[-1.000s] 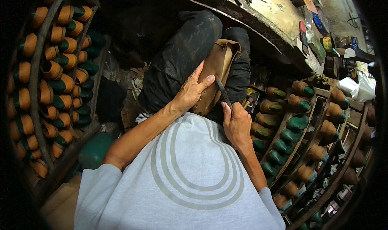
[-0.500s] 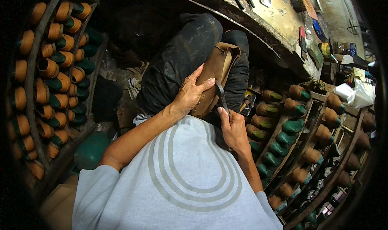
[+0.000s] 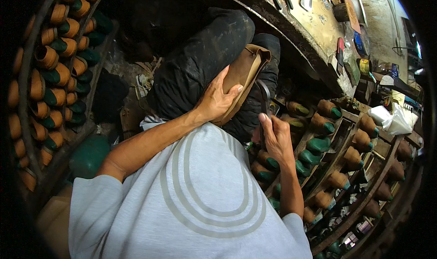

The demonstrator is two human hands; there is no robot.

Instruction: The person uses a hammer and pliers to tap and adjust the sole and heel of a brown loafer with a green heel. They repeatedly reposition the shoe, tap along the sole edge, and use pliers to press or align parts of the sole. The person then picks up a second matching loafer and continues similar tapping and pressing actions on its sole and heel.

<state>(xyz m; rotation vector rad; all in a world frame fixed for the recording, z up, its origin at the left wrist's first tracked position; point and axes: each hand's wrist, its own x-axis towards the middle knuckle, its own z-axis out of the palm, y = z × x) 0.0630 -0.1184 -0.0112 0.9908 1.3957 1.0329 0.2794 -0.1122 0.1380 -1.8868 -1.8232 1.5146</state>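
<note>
Clearly, the bench (image 3: 309,21) is hemming in the upper right of the frame, its edge running slantwise just beyond the dark trousers (image 3: 200,58). Shoe racks are bounding the sides: the left rack (image 3: 26,81) is curving along the left rim, while the right rack (image 3: 349,116) is standing close beside the right hand (image 3: 277,136). That hand is curling its fingers closed around a dark, curved tool (image 3: 264,93), whose upper end is hanging just right of the leather piece (image 3: 241,70), a narrow gap showing between. This leather is lying slantwise on the lap, slightly above the middle, looking long, matt brown and creased, its open end facing up. The left hand (image 3: 216,95) is resting on it, thumb and fingers spread wide.
</note>
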